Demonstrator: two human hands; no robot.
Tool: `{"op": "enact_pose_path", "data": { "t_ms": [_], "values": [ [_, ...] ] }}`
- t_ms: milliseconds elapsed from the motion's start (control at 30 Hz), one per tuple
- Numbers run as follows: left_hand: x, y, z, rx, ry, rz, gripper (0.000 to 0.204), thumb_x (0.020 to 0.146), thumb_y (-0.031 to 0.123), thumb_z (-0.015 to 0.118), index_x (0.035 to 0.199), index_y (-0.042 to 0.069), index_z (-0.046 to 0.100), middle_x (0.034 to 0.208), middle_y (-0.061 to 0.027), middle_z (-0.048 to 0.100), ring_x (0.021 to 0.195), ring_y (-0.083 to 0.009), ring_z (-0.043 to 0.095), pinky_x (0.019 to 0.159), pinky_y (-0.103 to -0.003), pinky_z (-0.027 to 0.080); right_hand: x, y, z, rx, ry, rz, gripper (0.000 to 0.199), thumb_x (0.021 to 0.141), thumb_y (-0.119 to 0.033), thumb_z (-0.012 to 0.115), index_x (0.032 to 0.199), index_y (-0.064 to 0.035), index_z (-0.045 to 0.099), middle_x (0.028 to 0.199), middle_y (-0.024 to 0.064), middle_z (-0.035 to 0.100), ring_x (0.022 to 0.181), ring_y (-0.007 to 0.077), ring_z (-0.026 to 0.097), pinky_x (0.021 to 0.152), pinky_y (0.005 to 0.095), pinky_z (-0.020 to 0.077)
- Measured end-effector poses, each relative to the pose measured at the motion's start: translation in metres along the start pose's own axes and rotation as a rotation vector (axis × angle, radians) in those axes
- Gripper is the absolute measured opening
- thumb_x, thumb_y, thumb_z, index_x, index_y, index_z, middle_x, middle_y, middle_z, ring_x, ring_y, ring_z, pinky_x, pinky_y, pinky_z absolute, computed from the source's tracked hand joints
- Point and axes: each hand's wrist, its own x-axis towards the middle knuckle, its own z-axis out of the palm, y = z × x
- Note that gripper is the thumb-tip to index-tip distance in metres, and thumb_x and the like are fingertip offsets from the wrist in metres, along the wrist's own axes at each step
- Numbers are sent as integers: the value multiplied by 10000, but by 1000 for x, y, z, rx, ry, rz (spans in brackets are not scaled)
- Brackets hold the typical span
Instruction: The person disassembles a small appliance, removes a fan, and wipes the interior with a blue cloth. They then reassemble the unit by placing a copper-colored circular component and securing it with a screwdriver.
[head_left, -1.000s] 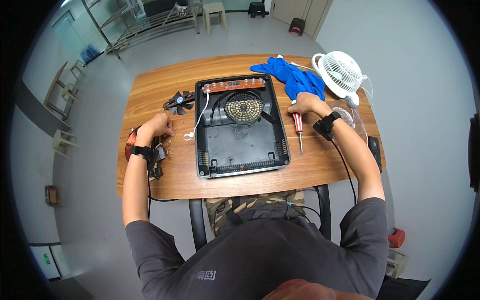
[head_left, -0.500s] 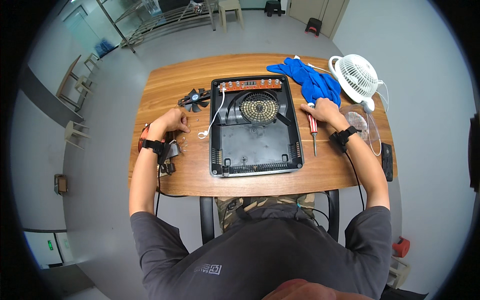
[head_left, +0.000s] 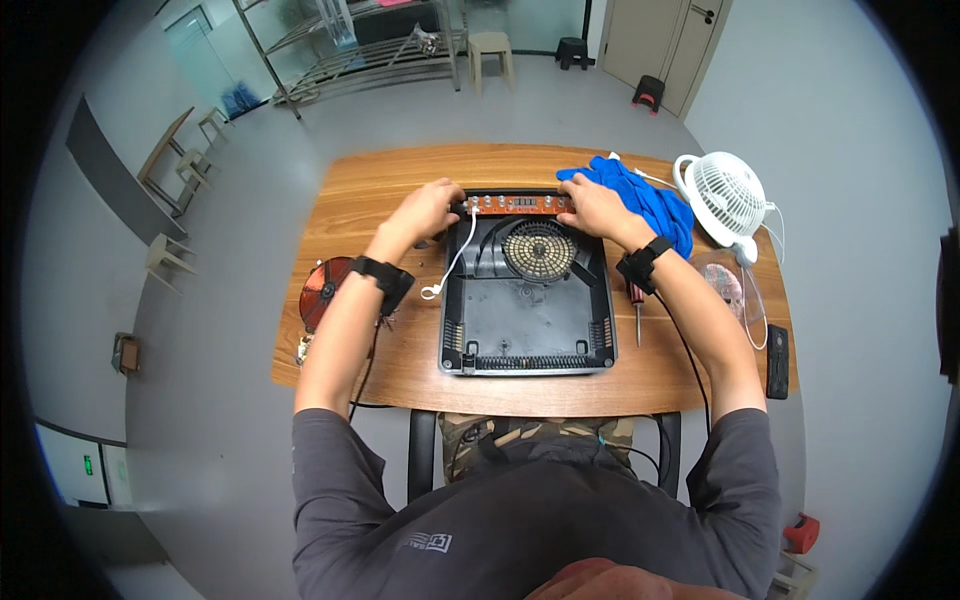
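Note:
An opened black induction cooker housing (head_left: 530,310) lies in front of me. A narrow orange circuit board (head_left: 515,204) runs along its far side, and a white cable (head_left: 462,250) loops from the board down the left wall. Inside the housing sits a round vent grille (head_left: 540,251). My left hand (head_left: 428,210) is closed at the far left corner, fingertips on the rim by the board's left end. At the far right corner my right hand (head_left: 598,208) grips the rim near the board's other end. Their exact hold on board or rim is partly hidden.
To the right are a blue cloth (head_left: 650,205), a white fan (head_left: 725,190), a clear plastic container (head_left: 722,280), a black flat object (head_left: 777,362) and a red-handled screwdriver (head_left: 638,310). A copper coil (head_left: 322,290) lies left, beside my left forearm.
My left hand has left the small parts on the left for the housing's far left corner. My right hand has moved from the screwdriver to the far right corner. The view has shifted.

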Motion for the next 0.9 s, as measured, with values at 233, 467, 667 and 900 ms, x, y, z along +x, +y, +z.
{"op": "enact_pose_path", "data": {
  "t_ms": [233, 467, 667, 900],
  "values": [
    [17, 7, 28, 18, -30, 12, 460, 790, 52, 762, 1213, 79, 585, 1177, -136, 591, 1108, -376, 615, 926, -460, 536, 2, -3, 14, 66, 43, -34, 367, 803, -193, 775, 1114, -43, 650, 1106, 164, 608, 1030, 368, 644, 882, 456, 543],
    [18, 7, 32, -19, 33, 60, 280, 826, 36, 721, 1091, 68, 635, 1098, -138, 616, 1032, -369, 640, 888, -446, 547, 6, 0, 25, 104, 124, -39, 294, 812, -186, 777, 1023, -38, 635, 1027, 166, 617, 975, 374, 649, 831, 471, 538],
    [14, 1, 17, -71, 153, 83, 280, 826, 0, 704, 1096, 41, 645, 1065, -159, 616, 966, -369, 654, 852, -442, 556, 14, -10, 8, 93, 169, -49, 239, 848, -186, 751, 1018, -48, 653, 997, 137, 636, 965, 344, 654, 821, 438, 540],
    [5, -37, -36, -118, 217, 87, 302, 805, -60, 693, 1093, 27, 665, 1030, -140, 617, 891, -295, 672, 810, -389, 564, 64, -44, -15, 65, 252, -166, 239, 839, -214, 744, 969, -44, 635, 983, 158, 634, 939, 385, 659, 798, 486, 541]
  ]
}}
